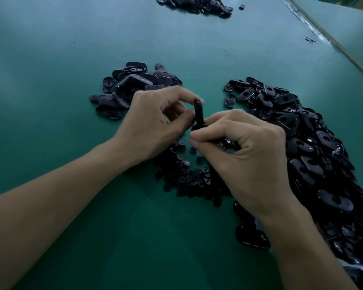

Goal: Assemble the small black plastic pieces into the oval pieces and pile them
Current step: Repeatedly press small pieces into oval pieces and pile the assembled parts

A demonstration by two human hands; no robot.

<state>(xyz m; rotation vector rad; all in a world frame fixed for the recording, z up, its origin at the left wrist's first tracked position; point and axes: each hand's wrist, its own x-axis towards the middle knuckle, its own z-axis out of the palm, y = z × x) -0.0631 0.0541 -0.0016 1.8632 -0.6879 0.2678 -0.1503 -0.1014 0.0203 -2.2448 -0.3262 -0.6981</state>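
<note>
**One oval held on edge, a small part going in**

At the left of the green counter [50,84] lies a small pile of ovals [132,86], well apart from the stock. From where it lies I judge it to be the finished pile, kept apart so that done parts do not mix with raw ones.

The left hand [153,124] pinches one oval piece [198,113] between thumb and forefinger. It stands the piece on edge above the counter, which leaves the lower end free.

The right hand [247,151] meets it there, fingertips curled tight at that lower end. It probably pinches a small black piece to press in, though the fingers hide the part itself.

Under both hands lies the scatter of small black pieces [187,176], close enough to pick from without reaching.

To the right spreads the big heap of ovals [306,147], probably unassembled stock, just beside the right hand. Another dark pile [195,5] sits at the counter's far end.
</note>
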